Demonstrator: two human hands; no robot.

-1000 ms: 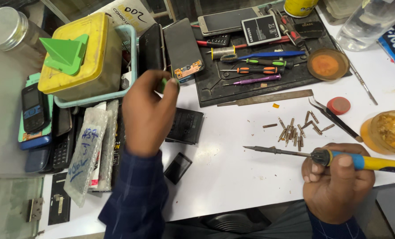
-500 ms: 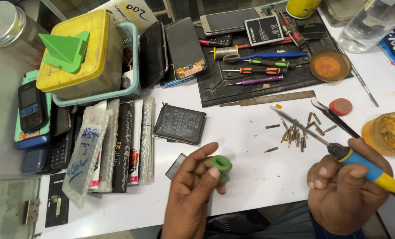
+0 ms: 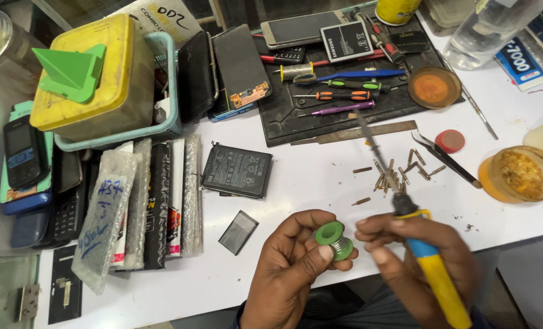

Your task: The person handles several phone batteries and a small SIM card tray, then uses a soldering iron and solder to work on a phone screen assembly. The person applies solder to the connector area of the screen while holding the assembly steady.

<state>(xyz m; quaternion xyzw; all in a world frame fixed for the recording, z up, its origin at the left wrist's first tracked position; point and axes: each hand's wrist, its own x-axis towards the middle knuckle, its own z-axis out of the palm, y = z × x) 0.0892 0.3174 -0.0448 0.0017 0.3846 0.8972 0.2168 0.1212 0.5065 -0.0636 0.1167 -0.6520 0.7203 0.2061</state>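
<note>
Left hand (image 3: 296, 268) pinches green solder spool (image 3: 335, 240); right hand (image 3: 417, 256) grips soldering iron (image 3: 433, 274)

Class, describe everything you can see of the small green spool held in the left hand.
The green spool is a small round reel with green plastic-looking flanges and a hollow centre, wound with shiny silver wire that looks like solder. It is held tilted above the white table's front edge, pinched between the left hand's thumb and fingers. The right hand, gripping a yellow-handled soldering iron, has fingertips right beside it.

Green solder spool (image 3: 334, 239), yellow-handled soldering iron (image 3: 428, 268)
</note>
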